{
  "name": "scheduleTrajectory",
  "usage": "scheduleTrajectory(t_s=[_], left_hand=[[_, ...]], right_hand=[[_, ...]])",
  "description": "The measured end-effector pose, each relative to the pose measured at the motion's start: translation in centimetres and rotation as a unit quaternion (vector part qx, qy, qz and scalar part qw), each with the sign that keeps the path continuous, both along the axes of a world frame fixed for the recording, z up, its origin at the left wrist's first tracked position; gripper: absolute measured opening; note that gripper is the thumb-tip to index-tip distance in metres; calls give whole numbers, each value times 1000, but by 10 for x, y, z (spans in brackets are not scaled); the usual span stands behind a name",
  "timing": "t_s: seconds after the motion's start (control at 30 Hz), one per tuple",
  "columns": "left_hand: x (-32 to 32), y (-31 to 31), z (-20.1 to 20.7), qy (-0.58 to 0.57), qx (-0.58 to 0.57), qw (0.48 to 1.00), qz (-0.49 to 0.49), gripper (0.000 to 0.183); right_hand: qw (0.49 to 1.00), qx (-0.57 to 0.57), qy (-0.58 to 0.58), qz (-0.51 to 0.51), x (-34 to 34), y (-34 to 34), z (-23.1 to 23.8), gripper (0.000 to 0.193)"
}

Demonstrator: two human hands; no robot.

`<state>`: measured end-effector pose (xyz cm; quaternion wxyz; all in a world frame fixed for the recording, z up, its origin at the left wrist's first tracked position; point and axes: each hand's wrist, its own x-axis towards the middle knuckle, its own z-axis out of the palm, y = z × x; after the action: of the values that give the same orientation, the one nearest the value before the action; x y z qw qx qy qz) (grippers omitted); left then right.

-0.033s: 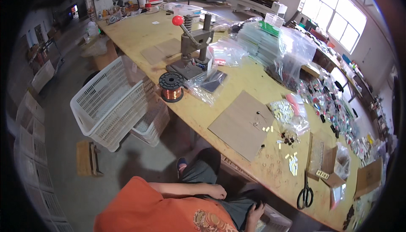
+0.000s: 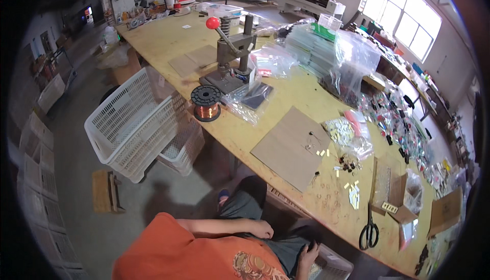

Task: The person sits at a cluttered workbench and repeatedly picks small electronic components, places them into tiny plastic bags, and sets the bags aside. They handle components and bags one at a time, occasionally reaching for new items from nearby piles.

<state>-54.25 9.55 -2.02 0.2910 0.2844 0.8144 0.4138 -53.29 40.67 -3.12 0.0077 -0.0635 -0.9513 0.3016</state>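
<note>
My left hand rests on my lap with its fingers curled closed; whatever may be inside is hidden. Lower and to the right, my right hand is beside my thigh, its fingers bent around something small and dark that I cannot make out. Both hands are below the table edge, away from the items on top. Nearest on the table lies a flat brown cardboard sheet. Right of it are small dark brown parts, pale yellow-white pieces and black-handled scissors.
A hand press with a red knob stands by a copper wire spool at the table's left edge. White plastic baskets and a wooden stool are on the floor at left. Bagged parts and an open carton sit right.
</note>
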Motion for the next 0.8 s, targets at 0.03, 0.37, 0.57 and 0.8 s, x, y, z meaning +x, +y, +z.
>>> scheduleTrajectory(t_s=[0.03,0.37,0.57,0.8], left_hand=[[2,-6,18,-3,6,1000,-6,26],[-10,-92,210,-38,73,994,70,27],[-125,-112,261,239,66,926,285,30],[-339,-220,220,449,-219,740,451,67]], right_hand=[[1000,19,24,5,6,4,-4,46],[914,-61,365,167,4,-47,178,10],[894,-209,396,8,-55,-16,207,26],[930,-112,349,-11,-93,-1,189,21]])
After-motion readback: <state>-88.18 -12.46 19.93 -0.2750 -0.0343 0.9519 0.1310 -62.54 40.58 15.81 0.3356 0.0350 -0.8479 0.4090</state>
